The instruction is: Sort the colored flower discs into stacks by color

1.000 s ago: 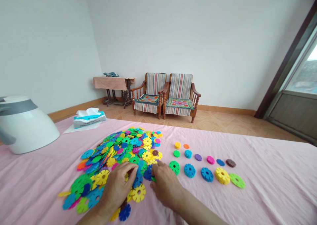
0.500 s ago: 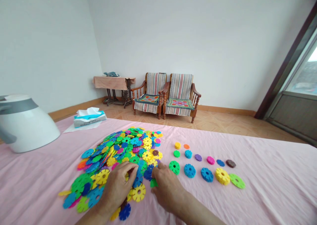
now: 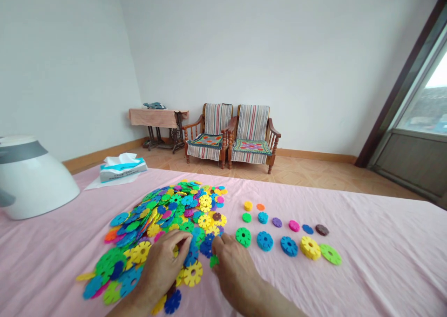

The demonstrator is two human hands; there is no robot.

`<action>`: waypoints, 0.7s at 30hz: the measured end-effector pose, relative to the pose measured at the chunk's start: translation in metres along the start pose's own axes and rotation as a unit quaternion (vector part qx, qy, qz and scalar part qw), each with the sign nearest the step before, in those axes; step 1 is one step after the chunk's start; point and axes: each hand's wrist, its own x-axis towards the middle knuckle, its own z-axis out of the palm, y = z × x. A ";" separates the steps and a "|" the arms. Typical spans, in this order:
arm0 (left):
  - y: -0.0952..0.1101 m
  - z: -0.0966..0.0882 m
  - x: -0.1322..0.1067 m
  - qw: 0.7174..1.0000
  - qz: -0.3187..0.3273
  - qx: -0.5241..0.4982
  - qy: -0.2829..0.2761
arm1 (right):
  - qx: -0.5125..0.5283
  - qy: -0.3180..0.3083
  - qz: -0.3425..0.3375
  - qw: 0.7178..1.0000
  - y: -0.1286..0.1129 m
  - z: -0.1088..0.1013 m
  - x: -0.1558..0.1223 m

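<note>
A heap of small plastic notched building discs in many colours spreads before me. My left hand rests at the near right side of the heap, its thumb and fingers closed together; whatever is between them is hidden. Right beside it, my right hand has its fingers curled down with a green notched disc partly showing under them. A yellow disc lies between my wrists, with a dark blue disc nearer to me.
Right of my hands stand rows of sorted discs, including a yellow stack, a blue stack and a lime disc. A white kettle and a tissue box stand at left on the pink cloth. Two armchairs are beyond.
The whole view has shifted slightly, so things sit a little further left. My hands keep nearly the same pose; less of the green disc shows by my right hand.
</note>
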 end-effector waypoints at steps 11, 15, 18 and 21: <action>0.004 -0.002 0.001 1.000 0.001 -0.004 -0.004 | 0.212 0.046 0.092 0.972 0.059 -0.058 0.036; 0.002 -0.001 0.000 1.000 0.002 0.003 -0.004 | 0.210 0.024 0.146 0.966 0.101 -0.076 0.063; 0.001 -0.001 0.000 1.000 0.003 0.005 -0.005 | 0.191 0.001 0.182 0.965 0.119 -0.073 0.074; 0.001 -0.001 0.001 1.000 0.006 0.008 0.001 | 0.165 -0.012 0.205 0.965 0.126 -0.065 0.078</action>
